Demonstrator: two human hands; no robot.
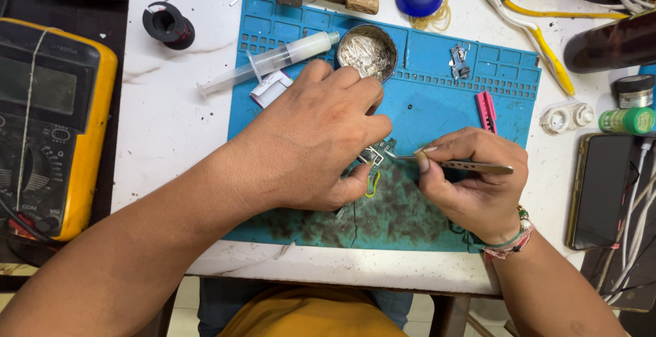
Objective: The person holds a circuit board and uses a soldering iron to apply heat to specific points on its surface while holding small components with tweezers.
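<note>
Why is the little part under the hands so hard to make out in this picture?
Head view: even, soft light, little glare; the left hand covers most of the small circuit board, the right hand holds tweezers to it, and the blue mat there is darkly stained.

On the mat [437,77], a small circuit board [374,153] lies between the hands, under the left hand [321,146]. The right hand [475,180] holds tweezers [451,164] touching it. Behind the left hand sit a syringe [270,62] and tin [367,51]; a multimeter [51,125] lies far left.
</note>
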